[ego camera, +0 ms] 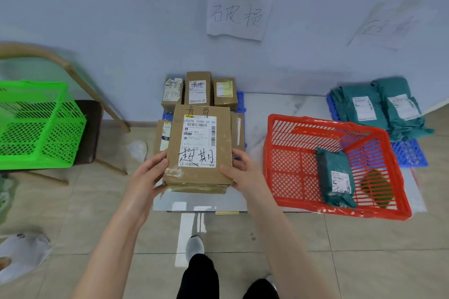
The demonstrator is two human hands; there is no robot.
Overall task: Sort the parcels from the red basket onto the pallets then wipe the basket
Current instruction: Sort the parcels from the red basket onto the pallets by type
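Green basket [36, 124] sits far left on a chair [90, 128]. Left hand [148, 175] grips the near-left edge of the cardboard parcel [199, 148], thumb on top, fingers hidden underneath. The parcel is over the middle blue pallet [240, 99], with other cardboard boxes [198, 90] behind and beside it. Can't tell if it rests on them. Right hand [243, 172] grips the near-right corner, thumb on top. Red basket [291, 167] is just right, with one teal bag parcel [336, 177] lying inside. Far right, teal bags [379, 107] are piled on a second blue pallet [408, 153].
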